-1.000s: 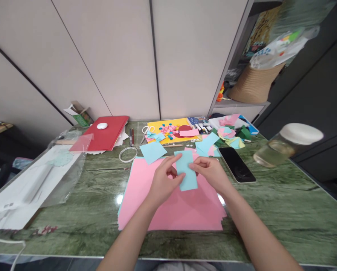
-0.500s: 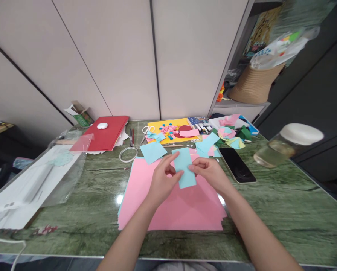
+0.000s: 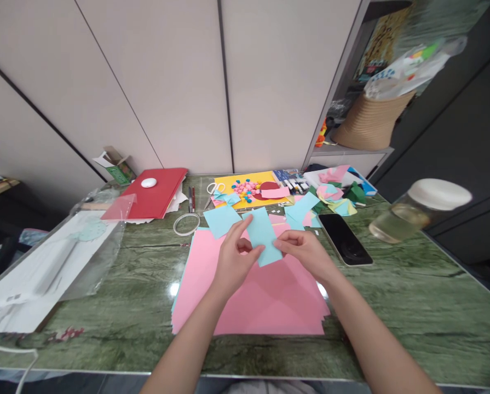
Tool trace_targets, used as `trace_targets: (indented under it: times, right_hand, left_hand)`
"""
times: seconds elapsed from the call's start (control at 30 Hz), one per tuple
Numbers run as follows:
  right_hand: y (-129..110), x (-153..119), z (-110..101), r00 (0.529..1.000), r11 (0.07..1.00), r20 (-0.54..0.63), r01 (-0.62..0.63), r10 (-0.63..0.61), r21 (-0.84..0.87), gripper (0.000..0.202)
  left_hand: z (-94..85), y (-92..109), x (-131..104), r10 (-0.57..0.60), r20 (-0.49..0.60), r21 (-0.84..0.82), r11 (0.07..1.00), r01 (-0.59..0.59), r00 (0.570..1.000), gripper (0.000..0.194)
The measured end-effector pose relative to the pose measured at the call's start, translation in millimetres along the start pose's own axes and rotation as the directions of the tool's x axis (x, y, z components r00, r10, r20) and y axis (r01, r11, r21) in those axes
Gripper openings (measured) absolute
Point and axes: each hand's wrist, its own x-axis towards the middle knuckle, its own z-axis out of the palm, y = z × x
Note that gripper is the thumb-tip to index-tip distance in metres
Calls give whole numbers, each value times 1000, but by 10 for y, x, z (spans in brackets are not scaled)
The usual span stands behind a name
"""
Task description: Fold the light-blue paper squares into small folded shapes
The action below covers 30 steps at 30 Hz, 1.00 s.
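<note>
A light blue paper rectangle (image 3: 264, 235) is held tilted over a stack of pink sheets (image 3: 253, 306). My left hand (image 3: 235, 256) grips its left side between thumb and fingers. At its right edge, my right hand (image 3: 302, 249) pinches the paper with thumb and forefinger. Another light blue sheet (image 3: 221, 220) lies flat behind my left hand, on the top edge of the pink stack. Behind my right hand are more light blue papers (image 3: 301, 210) with pink pieces among them.
A black phone (image 3: 345, 239) and a lidded jar of liquid (image 3: 413, 213) stand right. Scissors (image 3: 215, 189), a tape roll (image 3: 186, 224) and a yellow sheet (image 3: 224, 180) with small coloured pieces lie behind. A red folder (image 3: 158, 191) and plastic-covered white sheets (image 3: 47, 273) are left.
The light blue paper held in my hands has tilted further, its top shifting left, and it shows slightly wider. My left hand has moved slightly left.
</note>
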Motion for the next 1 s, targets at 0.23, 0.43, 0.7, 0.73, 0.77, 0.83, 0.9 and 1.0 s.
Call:
trace_targets:
  times: [0.23, 0.43, 0.7, 0.73, 0.77, 0.83, 0.9, 1.0]
  right_hand:
    - [-31, 2, 4, 1000, 1000, -2, -14, 14, 24, 20]
    - [-41, -4, 13, 1000, 997, -12, -27, 28, 69, 19]
    - [-14, -9, 7, 1000, 997, -3, -27, 28, 76, 20]
    - [-10, -5, 6, 1000, 997, 1, -25, 25, 77, 20]
    - [-7, -2, 5, 1000, 997, 5, -23, 23, 77, 20]
    - [-5, 1, 6, 1000, 997, 16, -26, 25, 71, 20]
    - [-8, 0, 12, 999, 997, 21, -28, 26, 65, 20]
    - [-13, -6, 25, 1000, 998, 7, -13, 13, 63, 19]
  left_hand:
    - [17, -12, -7, -1, 16, -37, 999, 1, 1000, 68]
    - [19, 17, -6, -11, 57, -120, 993, 17, 998, 73]
    - [9, 28, 3, -25, 61, -143, 989, 33, 998, 77]
    - [8, 25, 4, -23, 60, -141, 990, 31, 998, 76]
    - [7, 22, 6, -22, 58, -138, 990, 30, 998, 76]
    - [4, 19, 11, -25, 51, -134, 991, 32, 998, 78]
    - [-1, 19, 17, -33, 45, -132, 991, 39, 998, 80]
    - [-9, 24, 20, -51, 48, -125, 991, 56, 998, 82]
